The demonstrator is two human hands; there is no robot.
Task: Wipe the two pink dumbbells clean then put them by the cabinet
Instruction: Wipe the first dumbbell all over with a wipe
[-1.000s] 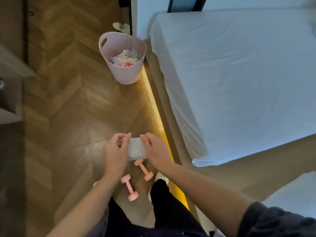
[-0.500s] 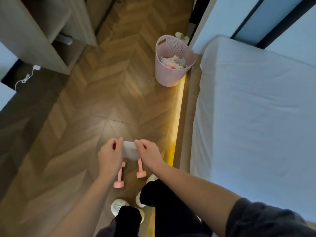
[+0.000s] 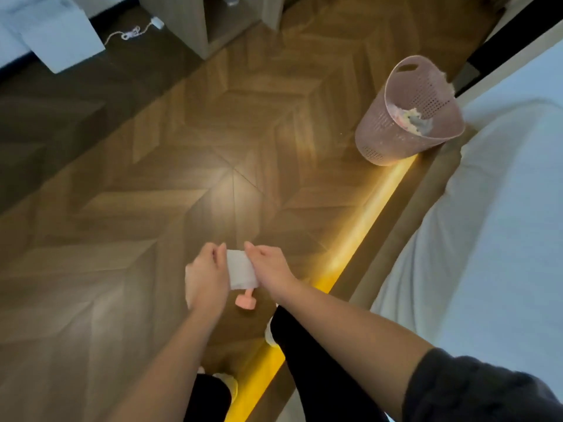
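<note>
A white wipe (image 3: pixel 241 269) is stretched between my two hands above the wooden floor. My left hand (image 3: pixel 205 277) pinches its left edge and my right hand (image 3: pixel 269 266) pinches its right edge. Below the wipe only one end of a pink dumbbell (image 3: pixel 245 301) shows on the floor; the rest of it is hidden by the wipe and my hands. The second pink dumbbell is hidden from view. A wooden cabinet (image 3: pixel 195 24) with open compartments stands at the top of the view.
A pink perforated basket (image 3: pixel 396 129) holding scraps stands on the floor by the bed (image 3: pixel 502 208) on the right. A lit yellow strip (image 3: pixel 359 233) runs along the bed base. A white cord and plug (image 3: pixel 137 32) lie at top left. My feet are below.
The view has swung left and tilted, bringing the cabinet and cord nearer. My hands keep holding the wipe. Both dumbbells showed before; now one end of one shows.
</note>
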